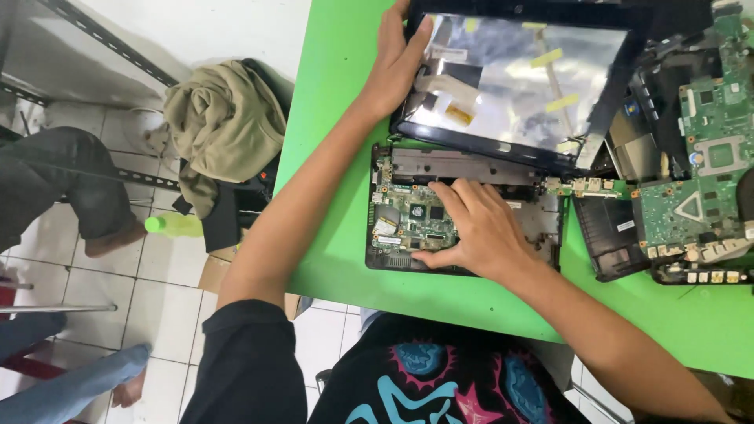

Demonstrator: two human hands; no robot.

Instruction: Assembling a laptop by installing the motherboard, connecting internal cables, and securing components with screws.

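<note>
left hand point(397, 67) grips the corner of a laptop screen panel point(522, 78); right hand point(475, 228) rests fingers on the circuit board point(412, 216) in an opened laptop base point(385, 259), green table point(338, 118).

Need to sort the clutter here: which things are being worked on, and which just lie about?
In hand:
left hand on silver-backed black-framed screen panel
right hand on opened black laptop base

Lying about:
second green circuit board
olive cloth
green bottle

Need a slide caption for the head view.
Left hand steadies screen panel; right hand works on opened laptop base.
</note>
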